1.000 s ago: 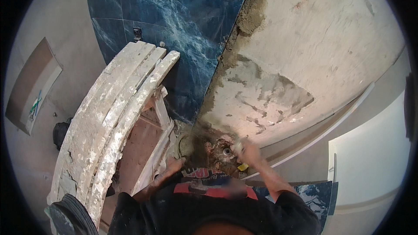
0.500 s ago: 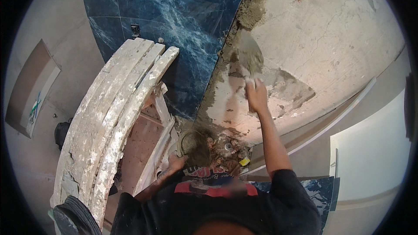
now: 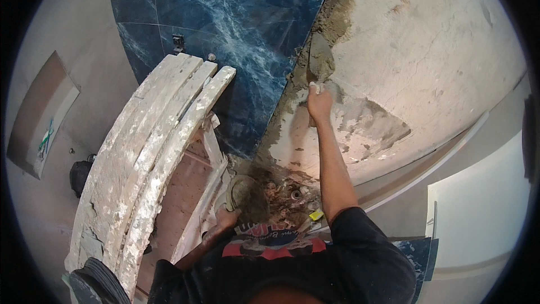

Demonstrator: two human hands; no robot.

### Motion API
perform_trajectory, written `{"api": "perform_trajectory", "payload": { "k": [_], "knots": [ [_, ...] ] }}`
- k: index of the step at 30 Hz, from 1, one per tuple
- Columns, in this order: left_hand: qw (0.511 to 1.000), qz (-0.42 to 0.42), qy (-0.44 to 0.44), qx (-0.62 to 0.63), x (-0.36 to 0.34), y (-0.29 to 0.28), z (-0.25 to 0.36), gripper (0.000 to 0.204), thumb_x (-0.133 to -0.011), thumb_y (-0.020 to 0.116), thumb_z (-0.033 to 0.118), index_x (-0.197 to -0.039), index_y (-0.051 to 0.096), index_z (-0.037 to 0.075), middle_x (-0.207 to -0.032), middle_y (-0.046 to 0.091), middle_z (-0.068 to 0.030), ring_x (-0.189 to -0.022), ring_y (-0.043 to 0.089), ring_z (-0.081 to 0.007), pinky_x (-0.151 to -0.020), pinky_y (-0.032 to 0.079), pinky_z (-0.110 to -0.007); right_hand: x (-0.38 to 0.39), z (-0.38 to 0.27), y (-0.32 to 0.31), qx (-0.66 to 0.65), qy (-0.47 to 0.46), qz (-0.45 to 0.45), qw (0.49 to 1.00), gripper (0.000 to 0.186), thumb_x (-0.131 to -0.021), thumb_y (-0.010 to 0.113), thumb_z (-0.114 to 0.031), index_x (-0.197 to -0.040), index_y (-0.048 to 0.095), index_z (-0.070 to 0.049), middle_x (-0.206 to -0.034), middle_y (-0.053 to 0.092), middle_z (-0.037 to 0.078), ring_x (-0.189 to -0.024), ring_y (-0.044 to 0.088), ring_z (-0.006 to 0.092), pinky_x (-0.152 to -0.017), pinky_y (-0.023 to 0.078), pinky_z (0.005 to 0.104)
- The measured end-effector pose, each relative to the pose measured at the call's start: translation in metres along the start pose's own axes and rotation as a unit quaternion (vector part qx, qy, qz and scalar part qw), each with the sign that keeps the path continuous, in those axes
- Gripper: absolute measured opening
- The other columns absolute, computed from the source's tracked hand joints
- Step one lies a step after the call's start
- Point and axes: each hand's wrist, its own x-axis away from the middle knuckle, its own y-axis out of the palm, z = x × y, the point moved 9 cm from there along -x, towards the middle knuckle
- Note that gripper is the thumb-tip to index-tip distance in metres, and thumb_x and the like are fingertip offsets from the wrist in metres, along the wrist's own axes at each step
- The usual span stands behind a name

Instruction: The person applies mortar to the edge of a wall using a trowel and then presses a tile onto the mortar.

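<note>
My right hand [image 3: 319,103] is closed round the handle of a trowel [image 3: 322,56]. The trowel's grey-smeared blade lies against the strip of wet mortar [image 3: 340,14] along the edge of the dark blue marbled tiles [image 3: 225,28]. Low and close to my body, my left hand [image 3: 227,217] grips the side of a round bowl of mortar [image 3: 247,198]; most of those fingers are hidden. A damp grey patch [image 3: 371,126] marks the pale wall [image 3: 433,50] right of my right hand.
To my left stands a scaffold of rough, plaster-spattered planks [image 3: 135,152]. Rubble [image 3: 289,191] with a yellow scrap [image 3: 316,215] lies below the wall. A dark coiled hose-like thing [image 3: 98,281] is at the lower left, and a niche [image 3: 42,115] opens in the left wall.
My right hand and the trowel have moved up and slightly left, bringing the blade onto the mortar strip beside the tile edge. My left hand still holds the bowl.
</note>
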Motion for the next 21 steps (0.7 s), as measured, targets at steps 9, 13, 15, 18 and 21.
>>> {"api": "perform_trajectory", "payload": {
  "k": [9, 13, 15, 18, 21],
  "knots": [
    [0.999, 0.01, 0.029, 0.037, -0.012, 0.0, -0.008, 0.046, -0.074, 0.079, 0.029, -0.106, 0.072, -0.002, -0.098, 0.074, -0.0228, -0.097, 0.072, -0.0364, -0.086, 0.055, -0.045, 0.02, 0.007, 0.016, -0.006, 0.058, 0.008, 0.998, 0.06, -0.094, 0.058, -0.034, -0.132, 0.055, 0.013, -0.126, 0.061, 0.036, -0.12, 0.059, 0.0479, -0.105, 0.045, 0.0481],
    [0.998, -0.011, 0.019, 0.051, -0.019, 0.006, -0.011, 0.05, -0.075, 0.079, 0.029, -0.112, 0.069, -0.002, -0.102, 0.073, -0.0233, -0.1, 0.071, -0.0369, -0.088, 0.054, -0.045, 0.028, 0.012, 0.019, -0.002, 0.069, 0.016, 0.997, 0.055, -0.094, 0.059, -0.032, -0.127, 0.058, 0.012, -0.12, 0.062, 0.037, -0.118, 0.059, 0.0489, -0.103, 0.045, 0.0488],
    [0.999, -0.017, -0.008, 0.043, -0.002, -0.004, 0.012, 0.05, -0.075, 0.079, 0.029, -0.112, 0.069, -0.002, -0.102, 0.073, -0.0226, -0.099, 0.071, -0.0363, -0.088, 0.054, -0.045, 0.032, 0.02, 0.021, -0.015, 0.081, 0.013, 0.997, 0.054, -0.094, 0.06, -0.031, -0.127, 0.058, 0.012, -0.119, 0.063, 0.036, -0.116, 0.059, 0.0495, -0.102, 0.046, 0.0489],
    [1.0, 0.011, -0.002, 0.002, -0.004, -0.008, 0.009, 0.048, -0.076, 0.079, 0.03, -0.109, 0.07, -0.003, -0.098, 0.074, -0.0212, -0.095, 0.072, -0.0351, -0.085, 0.055, -0.044, 0.045, 0.005, 0.022, -0.006, 0.077, 0.005, 0.997, 0.055, -0.093, 0.061, -0.031, -0.127, 0.058, 0.013, -0.118, 0.064, 0.036, -0.115, 0.06, 0.0506, -0.102, 0.046, 0.0491],
    [1.0, 0.0, 0.006, -0.001, -0.003, -0.012, 0.024, 0.047, -0.076, 0.079, 0.03, -0.107, 0.071, -0.003, -0.096, 0.074, -0.0204, -0.093, 0.072, -0.0336, -0.083, 0.055, -0.043, 0.054, -0.004, 0.01, -0.014, 0.087, 0.003, 0.996, 0.058, -0.093, 0.062, -0.032, -0.127, 0.057, 0.014, -0.119, 0.063, 0.037, -0.115, 0.059, 0.0511, -0.101, 0.046, 0.0494]
  ]
}}
